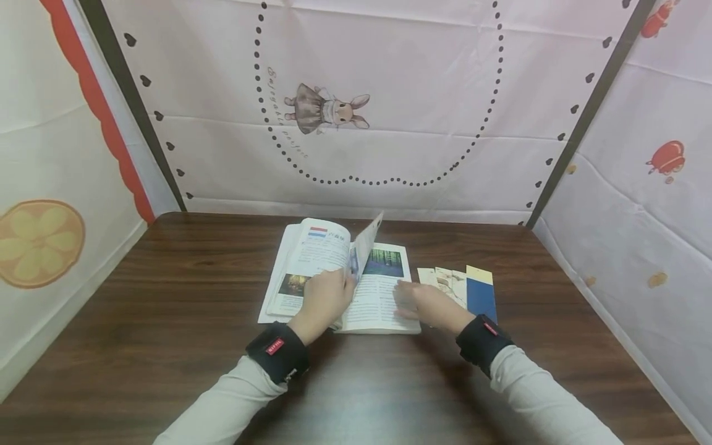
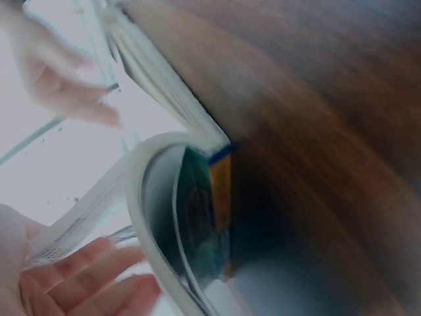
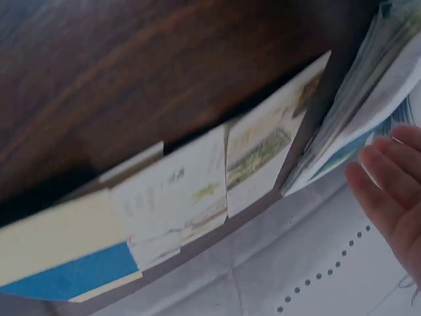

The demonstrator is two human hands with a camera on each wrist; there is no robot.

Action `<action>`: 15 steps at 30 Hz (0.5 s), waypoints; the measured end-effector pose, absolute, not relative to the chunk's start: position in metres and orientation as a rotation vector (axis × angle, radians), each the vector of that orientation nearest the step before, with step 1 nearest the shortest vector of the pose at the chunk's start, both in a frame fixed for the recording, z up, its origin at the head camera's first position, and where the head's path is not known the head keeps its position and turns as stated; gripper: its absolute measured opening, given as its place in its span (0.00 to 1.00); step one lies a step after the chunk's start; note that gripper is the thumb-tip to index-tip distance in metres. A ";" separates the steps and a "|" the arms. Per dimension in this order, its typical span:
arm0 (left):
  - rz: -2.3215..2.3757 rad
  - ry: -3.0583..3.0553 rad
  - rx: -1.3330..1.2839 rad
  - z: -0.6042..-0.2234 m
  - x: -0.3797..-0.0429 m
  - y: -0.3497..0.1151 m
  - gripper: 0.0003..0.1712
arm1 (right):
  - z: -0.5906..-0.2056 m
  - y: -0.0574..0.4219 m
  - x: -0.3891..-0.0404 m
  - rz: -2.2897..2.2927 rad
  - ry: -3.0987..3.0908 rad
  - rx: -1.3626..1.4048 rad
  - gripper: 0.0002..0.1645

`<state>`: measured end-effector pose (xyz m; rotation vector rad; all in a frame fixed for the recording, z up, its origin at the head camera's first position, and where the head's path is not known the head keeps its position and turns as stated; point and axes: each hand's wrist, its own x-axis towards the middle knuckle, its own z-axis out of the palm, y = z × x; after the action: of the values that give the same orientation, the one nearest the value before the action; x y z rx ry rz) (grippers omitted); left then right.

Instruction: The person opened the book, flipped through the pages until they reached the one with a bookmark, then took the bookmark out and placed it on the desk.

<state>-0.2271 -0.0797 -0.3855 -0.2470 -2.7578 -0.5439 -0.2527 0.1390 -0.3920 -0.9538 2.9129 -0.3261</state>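
A thick book (image 1: 384,309) lies spread on the table, with text and photos on its pages. My left hand (image 1: 328,296) grips the left-hand pages, which bend in a curve beside its fingers (image 2: 92,276) in the left wrist view. Near the book's middle, a narrow pale leaf (image 1: 367,244) stands up at a slant by my left thumb. Over the right page, my right hand (image 1: 425,303) is blurred, with its fingers extended and nothing held. In the right wrist view its fingertips (image 3: 368,178) are near the page edges.
Right of the book lie several pale illustrated cards (image 1: 445,281) in an overlapping row, and a blue and yellow card (image 1: 481,296) at the end. The dark wooden table (image 1: 194,296) meets printed cloth walls (image 1: 417,123) at the back and sides.
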 end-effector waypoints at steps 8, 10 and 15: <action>-0.895 -2.650 -0.153 -0.389 -0.222 -0.107 0.39 | -0.401 0.135 -0.253 -0.135 2.812 -0.927 0.52; -0.785 -2.656 -0.161 -0.390 -0.222 -0.110 0.48 | -0.399 0.134 -0.253 -0.075 2.815 -0.939 0.54; -0.336 -2.679 -0.238 -0.392 -0.226 -0.115 0.57 | -0.394 0.131 -0.254 -0.014 2.807 -0.974 0.53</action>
<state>-0.2263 -0.1152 -0.3920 -0.2384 -2.6788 -0.3356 -0.2535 0.1314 -0.3943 -0.9739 2.8067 -0.0136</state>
